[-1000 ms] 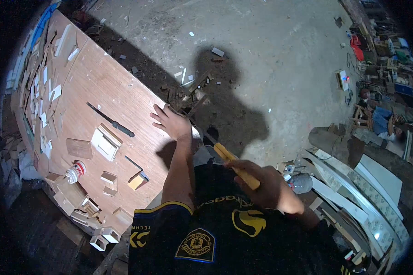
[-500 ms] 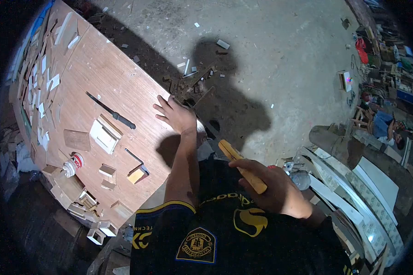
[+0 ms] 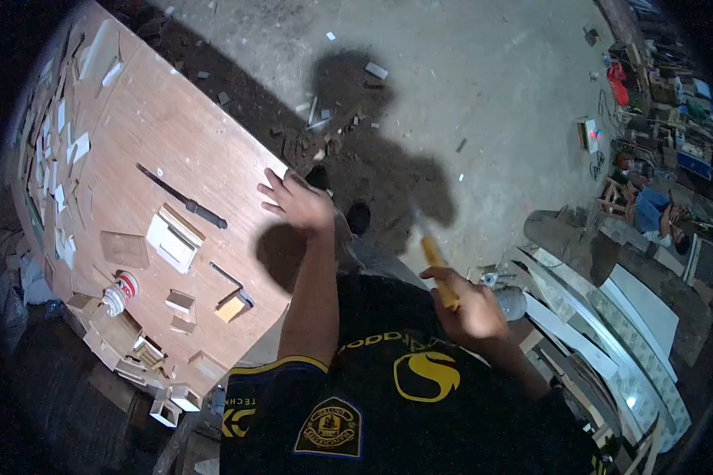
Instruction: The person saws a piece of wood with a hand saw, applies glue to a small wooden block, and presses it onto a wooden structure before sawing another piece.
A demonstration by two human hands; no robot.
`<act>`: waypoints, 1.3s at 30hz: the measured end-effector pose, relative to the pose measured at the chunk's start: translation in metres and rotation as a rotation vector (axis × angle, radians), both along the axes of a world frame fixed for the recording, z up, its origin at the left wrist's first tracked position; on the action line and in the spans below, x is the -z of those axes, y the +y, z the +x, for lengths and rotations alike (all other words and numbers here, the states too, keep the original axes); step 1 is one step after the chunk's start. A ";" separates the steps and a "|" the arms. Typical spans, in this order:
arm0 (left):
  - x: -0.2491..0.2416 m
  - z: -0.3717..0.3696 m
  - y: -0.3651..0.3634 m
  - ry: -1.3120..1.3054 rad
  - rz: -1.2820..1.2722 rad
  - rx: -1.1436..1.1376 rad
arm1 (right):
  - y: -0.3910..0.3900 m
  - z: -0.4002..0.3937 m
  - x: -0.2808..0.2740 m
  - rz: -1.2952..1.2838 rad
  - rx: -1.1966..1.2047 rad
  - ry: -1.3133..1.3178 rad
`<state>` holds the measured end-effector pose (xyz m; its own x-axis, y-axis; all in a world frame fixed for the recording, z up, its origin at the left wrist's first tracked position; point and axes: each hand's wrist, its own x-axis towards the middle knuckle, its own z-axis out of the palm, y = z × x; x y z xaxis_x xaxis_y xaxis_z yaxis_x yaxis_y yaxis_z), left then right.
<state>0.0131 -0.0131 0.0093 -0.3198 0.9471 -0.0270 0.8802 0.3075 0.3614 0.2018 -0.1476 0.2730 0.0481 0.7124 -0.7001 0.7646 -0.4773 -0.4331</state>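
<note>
Hands are apart mid-frame: left hand (image 3: 307, 209) on desk (image 3: 206, 150), right hand (image 3: 478, 312) round yellow handle (image 3: 432, 252); loose grip could drop it.

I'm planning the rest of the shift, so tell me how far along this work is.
Done, apparently: the small, open, pale wooden boxes at the table corner look assembled.
In hand: the right hand grips a yellow-handled tool, blade blurred; the left hand spreads at the brown wooden tabletop's edge.
Left, probably: the flat, brown, rectangular wooden panel lies unjoined; I cannot tell how many pieces remain.
</note>
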 end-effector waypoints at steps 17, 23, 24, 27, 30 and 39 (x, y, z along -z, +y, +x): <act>-0.028 -0.048 -0.022 0.050 0.247 0.398 | -0.067 0.026 0.013 0.282 0.434 0.324; -0.024 -0.087 -0.064 0.121 0.121 0.461 | -0.086 0.029 0.024 0.343 0.346 0.261; -0.020 -0.095 -0.067 0.134 0.107 0.397 | -0.088 0.028 0.026 0.450 0.276 0.250; -0.020 -0.100 -0.070 0.271 0.201 0.219 | -0.089 0.020 0.025 0.587 0.147 0.239; -0.006 -0.101 -0.066 -0.263 0.148 0.174 | -0.081 0.001 0.037 0.744 -0.009 0.257; -0.123 -0.049 -0.077 -1.753 -0.620 -0.356 | -0.001 -0.072 0.090 1.057 -0.610 0.365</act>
<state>-0.0361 -0.0901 0.1320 0.2911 0.5821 -0.7592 -0.4333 0.7877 0.4378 0.1299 -0.1491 0.1832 -0.5577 0.7672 0.3167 0.4936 0.6133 -0.6166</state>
